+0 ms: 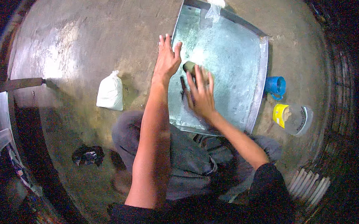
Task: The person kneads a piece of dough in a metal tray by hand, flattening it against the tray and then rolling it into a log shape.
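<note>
My left hand (pixel 168 61) is at the left edge of a shallow metal tray (pixel 237 69), its fingers stretched out and apart, holding nothing. Inside the tray, my right hand (pixel 203 95) reaches over a short olive-green cylinder (pixel 190 66) with a dark end. The right fingers look extended and slightly blurred, lying over the cylinder rather than wrapped round it. Part of the cylinder is hidden beneath them. A dark streak, perhaps a shadow, shows on the metal beside my right hand.
A tied bag of white powder (pixel 110 92) stands left on the concrete floor (pixel 84 48). Another clear bag (pixel 214 12) hangs over the tray's far rim. On the right are a blue mug (pixel 275 87) and a clear tub (pixel 298 119). A black plastic bag (pixel 88 155) lies lower left.
</note>
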Tool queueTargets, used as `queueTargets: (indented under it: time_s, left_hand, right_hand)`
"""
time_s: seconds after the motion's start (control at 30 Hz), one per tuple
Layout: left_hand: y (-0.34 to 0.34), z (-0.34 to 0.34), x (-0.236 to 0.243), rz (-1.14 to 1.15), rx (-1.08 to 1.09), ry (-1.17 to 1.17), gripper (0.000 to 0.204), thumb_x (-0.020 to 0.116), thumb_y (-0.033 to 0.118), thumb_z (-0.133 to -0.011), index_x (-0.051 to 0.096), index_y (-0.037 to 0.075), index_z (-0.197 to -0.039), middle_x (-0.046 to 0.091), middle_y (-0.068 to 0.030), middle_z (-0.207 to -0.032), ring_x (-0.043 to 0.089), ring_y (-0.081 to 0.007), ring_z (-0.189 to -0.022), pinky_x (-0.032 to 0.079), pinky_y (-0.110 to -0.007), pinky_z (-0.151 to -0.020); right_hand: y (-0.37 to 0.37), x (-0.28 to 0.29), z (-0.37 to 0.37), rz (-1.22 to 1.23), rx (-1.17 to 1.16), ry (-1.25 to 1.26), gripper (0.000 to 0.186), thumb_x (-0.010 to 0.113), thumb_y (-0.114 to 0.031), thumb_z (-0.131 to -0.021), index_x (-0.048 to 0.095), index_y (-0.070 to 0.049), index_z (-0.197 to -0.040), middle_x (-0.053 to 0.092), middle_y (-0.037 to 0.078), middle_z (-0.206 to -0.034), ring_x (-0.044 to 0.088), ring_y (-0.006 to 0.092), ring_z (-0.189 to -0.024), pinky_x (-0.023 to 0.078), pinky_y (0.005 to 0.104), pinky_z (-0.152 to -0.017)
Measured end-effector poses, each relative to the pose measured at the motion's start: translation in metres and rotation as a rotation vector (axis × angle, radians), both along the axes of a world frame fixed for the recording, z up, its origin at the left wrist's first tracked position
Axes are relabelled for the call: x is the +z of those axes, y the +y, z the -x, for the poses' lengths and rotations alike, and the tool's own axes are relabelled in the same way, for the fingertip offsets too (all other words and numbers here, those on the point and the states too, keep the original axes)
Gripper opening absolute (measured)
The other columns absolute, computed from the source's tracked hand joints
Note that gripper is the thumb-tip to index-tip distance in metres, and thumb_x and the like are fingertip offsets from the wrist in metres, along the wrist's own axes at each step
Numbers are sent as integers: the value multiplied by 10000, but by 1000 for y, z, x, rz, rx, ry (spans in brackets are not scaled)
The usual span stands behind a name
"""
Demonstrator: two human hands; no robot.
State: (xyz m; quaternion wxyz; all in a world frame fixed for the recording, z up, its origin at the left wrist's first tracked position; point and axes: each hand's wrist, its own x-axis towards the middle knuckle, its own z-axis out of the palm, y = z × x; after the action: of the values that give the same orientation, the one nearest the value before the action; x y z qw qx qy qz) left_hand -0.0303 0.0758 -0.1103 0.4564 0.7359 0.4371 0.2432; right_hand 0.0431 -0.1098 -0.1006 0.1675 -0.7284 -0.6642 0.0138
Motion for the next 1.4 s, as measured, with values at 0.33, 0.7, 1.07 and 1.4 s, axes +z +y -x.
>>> queueTargets:
  time_s: [0.33,0.7,1.07,1.4]
  left_hand:
    - [-5,-11,4,-34,-8,-5,702,428,447,-1035,294,-68,-1492,203,-351,-1555,165,-438,-1483,188,-458,-1212]
    - [-1,-8,1,-87,-2,20,737,431,465,-1022,316,-116,-1459,278,-361,-1520,215,-442,-1468,202,-461,-1211]
    - [1,-3,0,-72,-6,53,718,444,442,-1020,307,-93,-1478,258,-346,-1538,193,-434,-1477,203,-450,-1211]
    - [-2,-8,7,-84,-25,56,736,427,489,-1020,316,-77,-1478,236,-332,-1554,203,-425,-1476,216,-456,-1208]
  right_hand:
    - [93,-20,-130,80,-89,-150,713,426,-396,-1004,284,115,-1480,277,368,-1520,217,492,-1453,154,590,-1183]
    - [79,-9,-104,29,-167,35,727,445,-396,-1009,244,103,-1499,232,320,-1565,160,447,-1487,83,572,-1200]
    - [-55,22,-1,273,245,132,823,507,-462,-951,272,137,-1465,203,353,-1554,154,472,-1480,141,529,-1216]
    - [16,36,-34,-23,-184,259,446,568,-251,-950,538,-17,-1329,569,202,-1295,512,332,-1231,335,520,-1075]
